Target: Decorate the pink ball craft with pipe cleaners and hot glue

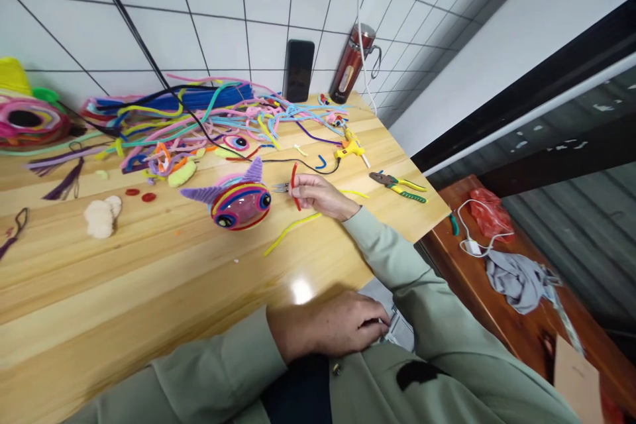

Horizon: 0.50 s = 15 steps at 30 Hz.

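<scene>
Right hand (318, 194) pinches a red stem (294, 175), cutters (281, 187) at its fingers. Purple-finned figure (242, 206) sits just left of them; a slip could nick it. Yellow stem (287, 236) nearby could snag. Left hand (348, 323) curled, contents unclear.

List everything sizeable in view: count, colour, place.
Striped toy: one, multicoloured, mid-table
Second toy: one, pink, far left
Fuzzy strips: many, mixed, by wall
Discs: two, red, left of striped toy
Soft pieces: several, cream, beside discs
Phone: one, black, against wall
Flask: one, red, beside phone
Glue gun: one, yellow, before flask
Pliers: one, yellow-green handles, table's right
Table: one, tan, foreground
Bag: one, red, right bench
Cloth: one, grey, right bench
Right hand: one, bare, holding red strip, metal-tipped tool
Left hand: one, bare, lower centre
</scene>
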Each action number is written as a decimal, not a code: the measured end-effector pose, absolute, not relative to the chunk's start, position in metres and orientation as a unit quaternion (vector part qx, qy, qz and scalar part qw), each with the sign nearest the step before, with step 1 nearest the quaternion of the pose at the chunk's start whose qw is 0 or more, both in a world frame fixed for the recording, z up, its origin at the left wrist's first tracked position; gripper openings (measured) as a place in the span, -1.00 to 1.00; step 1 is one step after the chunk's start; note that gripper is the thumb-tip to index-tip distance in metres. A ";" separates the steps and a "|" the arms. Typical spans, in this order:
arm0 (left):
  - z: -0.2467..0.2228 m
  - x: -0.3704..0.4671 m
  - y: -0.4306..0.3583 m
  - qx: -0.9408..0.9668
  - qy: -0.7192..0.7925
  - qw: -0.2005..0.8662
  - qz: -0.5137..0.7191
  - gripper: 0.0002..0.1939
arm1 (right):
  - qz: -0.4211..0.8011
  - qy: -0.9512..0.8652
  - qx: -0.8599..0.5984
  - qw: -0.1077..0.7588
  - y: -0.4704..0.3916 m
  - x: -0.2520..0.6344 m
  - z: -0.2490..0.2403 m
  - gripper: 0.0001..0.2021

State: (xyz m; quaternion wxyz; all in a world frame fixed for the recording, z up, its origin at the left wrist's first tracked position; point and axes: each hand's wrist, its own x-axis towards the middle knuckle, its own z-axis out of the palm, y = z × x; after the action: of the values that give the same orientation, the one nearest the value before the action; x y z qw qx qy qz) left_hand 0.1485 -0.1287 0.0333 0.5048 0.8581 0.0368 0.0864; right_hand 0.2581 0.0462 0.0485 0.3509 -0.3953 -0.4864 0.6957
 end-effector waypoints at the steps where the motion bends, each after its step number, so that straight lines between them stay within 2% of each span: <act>1: 0.033 0.149 -0.129 0.859 0.038 0.504 0.083 -0.75 | 0.700 -0.484 -0.392 0.350 0.047 0.259 0.047 -0.64; 15: 0.034 0.146 -0.129 0.826 0.073 0.553 0.081 -0.73 | 0.714 -0.476 -0.372 0.355 0.049 0.264 0.048 -0.75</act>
State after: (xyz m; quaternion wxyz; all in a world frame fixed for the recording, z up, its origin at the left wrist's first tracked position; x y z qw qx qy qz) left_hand 0.1464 -0.1290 0.0337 0.5530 0.8261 0.0726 0.0806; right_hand 0.2639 0.0489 0.0484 0.3550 -0.3720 -0.4758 0.7136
